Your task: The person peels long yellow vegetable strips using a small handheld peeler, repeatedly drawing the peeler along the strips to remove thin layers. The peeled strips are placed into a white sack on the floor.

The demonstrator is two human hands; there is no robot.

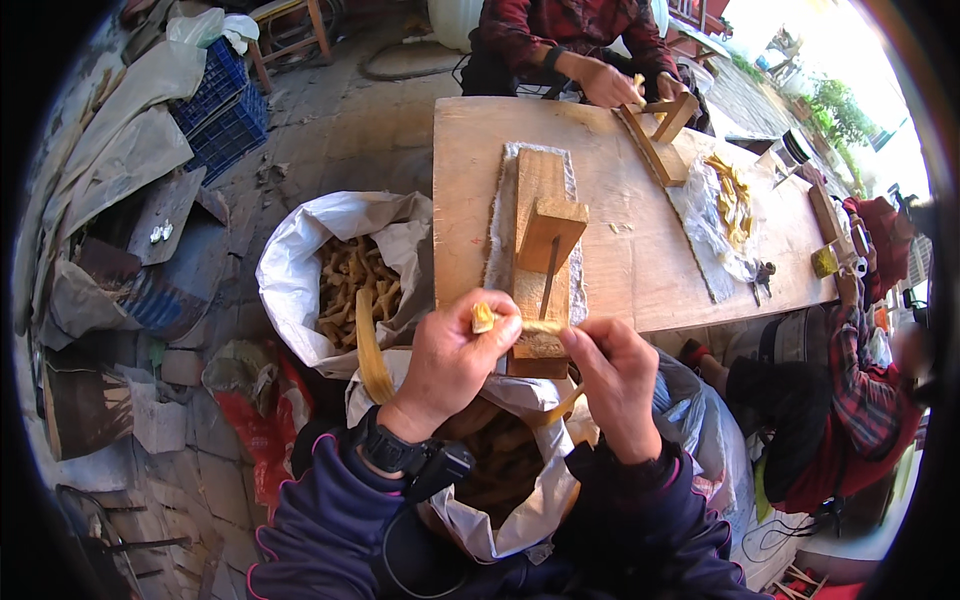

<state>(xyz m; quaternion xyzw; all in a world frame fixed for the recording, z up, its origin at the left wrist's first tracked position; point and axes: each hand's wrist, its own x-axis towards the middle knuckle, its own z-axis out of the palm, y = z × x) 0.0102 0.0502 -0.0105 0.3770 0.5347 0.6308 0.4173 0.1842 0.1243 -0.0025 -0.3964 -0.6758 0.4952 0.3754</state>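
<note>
Both my hands are raised at the near edge of the table, above the front end of a wooden block stand [541,180]. My left hand [457,360] is closed on a yellowish dried strip [540,326], whose bunched end shows by the thumb. Between thumb and fingers my right hand [616,371] pinches the other end of that strip. A long flat yellow strip [369,352] hangs beside my left hand, and a thinner one [566,405] lies below my right. A narrow blade-like metal piece [550,277] slants down from the upright wooden block [553,229] just beyond my hands.
A white sack [289,277] of yellow-brown pieces stands left of the table [465,150]; another open sack [551,480] is below my hands. Across the table a person [600,75] works at a second stand [664,154]. A plastic bag of strips [731,202] lies at right, near another seated person [855,397].
</note>
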